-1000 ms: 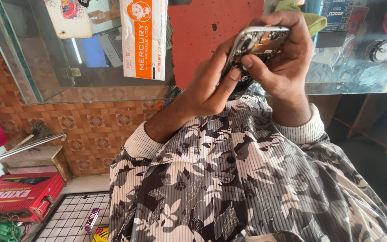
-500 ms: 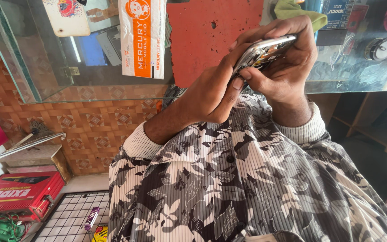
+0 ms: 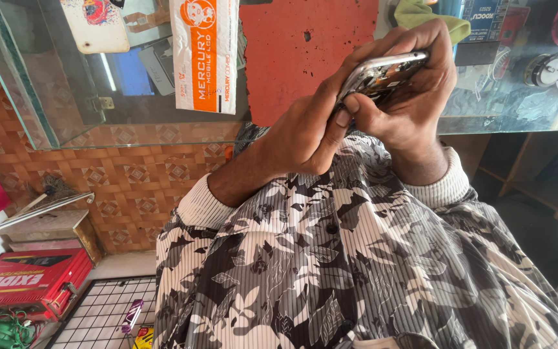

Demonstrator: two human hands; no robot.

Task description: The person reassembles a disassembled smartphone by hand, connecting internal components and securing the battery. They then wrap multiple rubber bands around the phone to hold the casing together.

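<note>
**Both hands close on an opened phone above a glass counter**

Patterned brown tiles (image 3: pixel 143 174) cover the wall below a glass counter (image 3: pixel 66 97) that fills the upper part of the view. Through and on the glass show a red mat (image 3: pixel 298 45), an orange-and-white packet (image 3: pixel 205 55), a white phone case with a colourful print (image 3: pixel 95 22), a green cloth (image 3: pixel 431 13) and, far to one side, a round metal piece (image 3: pixel 540 68) and some boxes.

Nearest the camera, the person's shirt (image 3: pixel 356 271) takes up most of the lower frame: striped fabric with a black, grey and white leaf print, ribbed pale cuffs at both wrists.

Low beside the shirt sits a red box (image 3: pixel 27 284), with a coil of green wire (image 3: pixel 4 329) just in front of it and a black wire grid (image 3: pixel 101 313) next to it. A small purple thing (image 3: pixel 130 315) lies on the grid. A pale block with a thin metal rod (image 3: pixel 46 207) across it stands behind the red box.

Raised in front of the counter, the left hand (image 3: pixel 305 129) and the right hand (image 3: pixel 414 97) meet around a phone (image 3: pixel 382 71). It is tilted edge-on to the camera, its silver frame catching light, with dark inner parts showing along the open side. The right hand wraps it from behind and above, fingers curled over the top edge, thumb pressing at its lower end. The left hand grips from below, fingers curled at the phone's near end, its thumb touching the right thumb just under the frame. Both hands are closed on the phone, held above the chest and clear of the counter.
</note>
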